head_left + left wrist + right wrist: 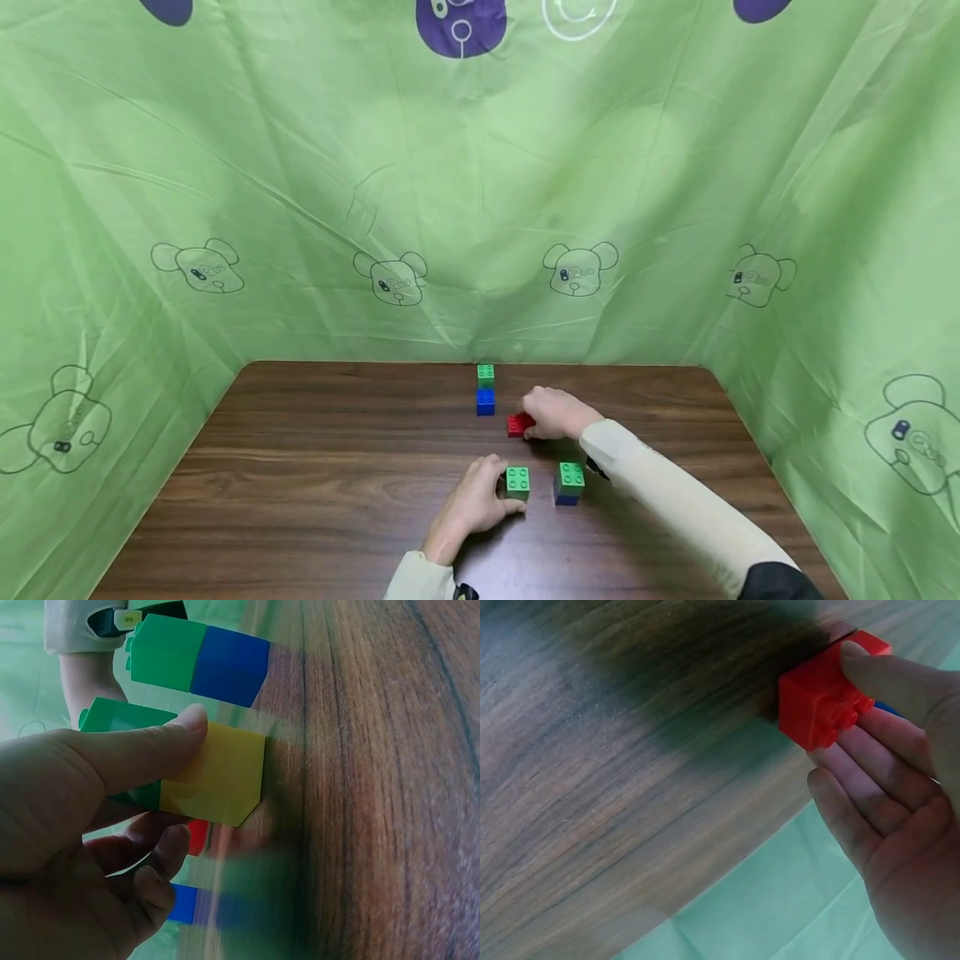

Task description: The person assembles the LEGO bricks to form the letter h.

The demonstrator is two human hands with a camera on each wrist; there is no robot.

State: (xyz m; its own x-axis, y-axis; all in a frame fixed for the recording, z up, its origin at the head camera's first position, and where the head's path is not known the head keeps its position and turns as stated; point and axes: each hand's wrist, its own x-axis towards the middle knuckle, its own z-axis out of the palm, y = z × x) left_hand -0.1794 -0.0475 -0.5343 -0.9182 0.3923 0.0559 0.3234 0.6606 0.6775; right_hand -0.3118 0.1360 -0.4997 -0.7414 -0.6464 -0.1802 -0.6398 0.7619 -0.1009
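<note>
My left hand (pixel 474 498) holds a two-brick stack, a green brick (pixel 517 478) on top of a yellow brick (pixel 217 776), with the thumb along its near side. Farther off, my right hand (pixel 557 413) pinches a red brick (pixel 817 690) between thumb and fingers, close over the tabletop. Its studs face the palm in the right wrist view. Right of the left hand's stack stands another stack, green brick (pixel 571 475) over blue brick (pixel 567 500). The right forearm passes just behind and beside it.
Toward the back of the brown wooden table (pixel 315 467) are a blue brick (pixel 485 403) and, behind it, a green brick (pixel 486 375). Green cloth (pixel 480 200) printed with bear faces hangs around the table's back and sides.
</note>
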